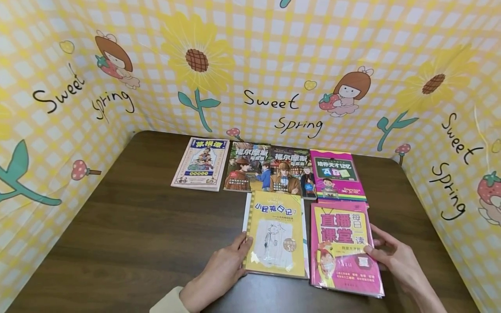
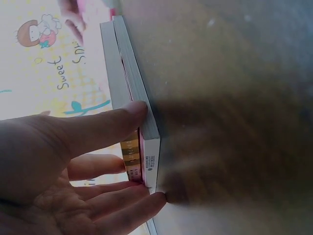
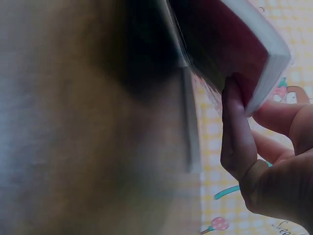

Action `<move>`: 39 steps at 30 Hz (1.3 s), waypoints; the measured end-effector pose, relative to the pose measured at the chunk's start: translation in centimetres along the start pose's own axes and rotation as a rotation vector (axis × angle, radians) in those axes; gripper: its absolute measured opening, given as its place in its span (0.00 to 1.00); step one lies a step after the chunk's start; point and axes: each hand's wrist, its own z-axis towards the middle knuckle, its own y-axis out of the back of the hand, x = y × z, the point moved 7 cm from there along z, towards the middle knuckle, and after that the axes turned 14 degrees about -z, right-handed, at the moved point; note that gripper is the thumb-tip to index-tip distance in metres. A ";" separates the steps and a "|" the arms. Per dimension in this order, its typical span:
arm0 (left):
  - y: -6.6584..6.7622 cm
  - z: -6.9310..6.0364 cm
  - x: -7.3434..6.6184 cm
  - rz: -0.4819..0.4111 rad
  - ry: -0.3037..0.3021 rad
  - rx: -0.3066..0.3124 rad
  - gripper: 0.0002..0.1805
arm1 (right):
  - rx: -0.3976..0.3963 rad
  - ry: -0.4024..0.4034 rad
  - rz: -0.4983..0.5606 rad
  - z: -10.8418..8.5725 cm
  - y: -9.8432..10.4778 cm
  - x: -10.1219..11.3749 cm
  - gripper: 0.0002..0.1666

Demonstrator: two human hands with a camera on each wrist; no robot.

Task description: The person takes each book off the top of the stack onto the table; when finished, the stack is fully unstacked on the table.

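Observation:
A yellow book (image 1: 275, 234) with a stick-figure cover lies on a pale-edged book in front of me. My left hand (image 1: 219, 271) grips this stack at its near left corner. In the left wrist view, the thumb presses one edge of the lower book (image 2: 151, 159) and the fingers lie along the spines. My right hand (image 1: 397, 258) pinches the right edge of a pink book (image 1: 340, 256), thumb on its cover. The right wrist view shows the pink book (image 3: 244, 58) tilted and raised off the table, fingers beneath it.
A row of books lies at the back: a pale one (image 1: 200, 164), two dark detective-themed ones (image 1: 246, 167) and a pink-green one (image 1: 337, 174). All are on a brown wooden table (image 1: 129, 226). Yellow checked cloth (image 1: 258, 52) hangs around the back and sides.

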 end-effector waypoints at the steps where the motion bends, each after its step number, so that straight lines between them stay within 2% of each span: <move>1: 0.0 0.0 0.0 0.001 -0.001 0.002 0.39 | 0.005 -0.007 0.004 0.0 -0.2 -0.3 0.46; 7: 0.0 0.0 0.0 0.009 -0.013 -0.007 0.39 | 0.001 -0.009 -0.033 0.5 -0.7 -1.5 0.45; 12: 0.1 -0.1 -0.1 0.008 -0.024 -0.010 0.39 | 0.021 -0.042 -0.074 0.8 -1.1 -2.1 0.44; 20: 0.3 0.0 0.0 0.007 -0.008 -0.012 0.39 | 0.020 -0.082 -0.130 1.1 -1.1 -2.4 0.42; 23: 0.1 0.0 0.1 -0.001 0.008 -0.001 0.39 | 0.003 -0.073 -0.196 1.1 -0.9 -2.3 0.41; 26: -0.1 -0.1 0.3 -0.031 0.031 0.031 0.40 | -0.066 0.002 -0.357 0.8 -0.5 -1.4 0.38; 29: -0.3 -0.1 0.5 -0.109 0.079 0.094 0.42 | -0.181 0.112 -0.540 0.1 -0.2 0.7 0.35; 31: -0.3 -0.1 0.7 -0.173 0.119 0.134 0.43 | -0.248 0.191 -0.600 -0.4 -0.5 2.5 0.33; 33: -0.2 0.0 0.8 -0.224 0.144 0.142 0.43 | -0.272 0.263 -0.617 -0.9 -1.2 4.3 0.32; 34: -0.1 0.0 0.7 -0.245 0.149 0.138 0.42 | -0.267 0.306 -0.610 -1.1 -1.8 5.2 0.31; 36: 0.1 0.1 0.6 -0.274 0.152 0.118 0.39 | -0.203 0.364 -0.594 -1.3 -3.4 6.7 0.31; 39: 0.3 0.3 0.4 -0.299 0.150 0.090 0.36 | -0.049 0.384 -0.555 -1.4 -5.8 8.0 0.32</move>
